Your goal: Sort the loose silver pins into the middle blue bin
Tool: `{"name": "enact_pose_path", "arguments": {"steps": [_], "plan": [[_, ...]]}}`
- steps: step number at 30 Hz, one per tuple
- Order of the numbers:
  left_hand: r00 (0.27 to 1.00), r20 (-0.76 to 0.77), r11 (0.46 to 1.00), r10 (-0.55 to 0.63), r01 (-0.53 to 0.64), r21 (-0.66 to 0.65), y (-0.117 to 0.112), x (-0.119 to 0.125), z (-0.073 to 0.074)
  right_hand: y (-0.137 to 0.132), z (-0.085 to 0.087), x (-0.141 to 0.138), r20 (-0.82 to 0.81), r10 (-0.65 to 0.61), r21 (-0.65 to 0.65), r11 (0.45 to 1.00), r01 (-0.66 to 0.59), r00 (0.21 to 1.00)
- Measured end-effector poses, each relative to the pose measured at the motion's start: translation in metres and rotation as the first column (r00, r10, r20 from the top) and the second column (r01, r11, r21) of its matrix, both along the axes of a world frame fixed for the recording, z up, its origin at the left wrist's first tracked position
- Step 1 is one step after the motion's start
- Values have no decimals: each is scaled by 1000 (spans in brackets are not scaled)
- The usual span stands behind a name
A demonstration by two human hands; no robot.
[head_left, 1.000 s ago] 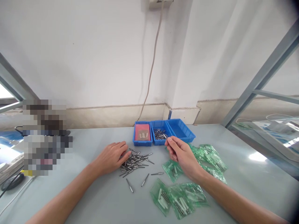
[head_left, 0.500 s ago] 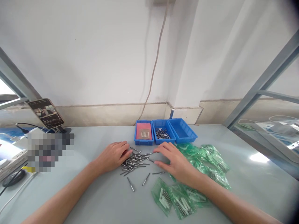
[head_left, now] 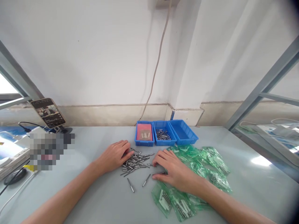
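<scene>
A pile of small metal pins (head_left: 136,161) lies on the grey table between my hands. My left hand (head_left: 114,155) rests flat at the pile's left edge, fingertips touching the pins. My right hand (head_left: 171,169) lies palm down at the pile's right side, fingers curled over a loose pin, holding nothing that I can see. Two stray pins (head_left: 130,185) lie nearer to me. Three blue bins stand behind the pile: the left bin (head_left: 144,142) has a pink lining, the middle bin (head_left: 163,141) holds pins, the right bin (head_left: 184,134) looks bare.
Green plastic bags (head_left: 203,158) with parts are spread to the right and under my right forearm. A phone on a stand (head_left: 48,112) and cables sit at the far left. A cord (head_left: 155,71) hangs down the wall. A metal frame (head_left: 263,84) rises on the right.
My right hand came down from beside the middle blue bin to the table and moved to the right edge of the pin pile. My left hand stayed in place.
</scene>
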State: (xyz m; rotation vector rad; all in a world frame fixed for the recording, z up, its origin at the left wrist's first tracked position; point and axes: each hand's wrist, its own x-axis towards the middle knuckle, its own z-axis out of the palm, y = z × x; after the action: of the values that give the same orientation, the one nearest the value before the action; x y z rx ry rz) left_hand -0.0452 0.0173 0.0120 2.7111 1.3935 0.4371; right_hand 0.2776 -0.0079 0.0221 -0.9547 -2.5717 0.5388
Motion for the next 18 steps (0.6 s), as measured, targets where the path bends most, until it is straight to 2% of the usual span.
{"name": "enact_pose_path", "arguments": {"steps": [12,18], "plan": [[1000,8,1000,25,-25,8,2,-1,-3,1,3,1,75,-55,22,998,54,996],[997,59,996,40,-44,83,4,-1,-6,-1,6,1,88,-54,1,999,54,995]]}}
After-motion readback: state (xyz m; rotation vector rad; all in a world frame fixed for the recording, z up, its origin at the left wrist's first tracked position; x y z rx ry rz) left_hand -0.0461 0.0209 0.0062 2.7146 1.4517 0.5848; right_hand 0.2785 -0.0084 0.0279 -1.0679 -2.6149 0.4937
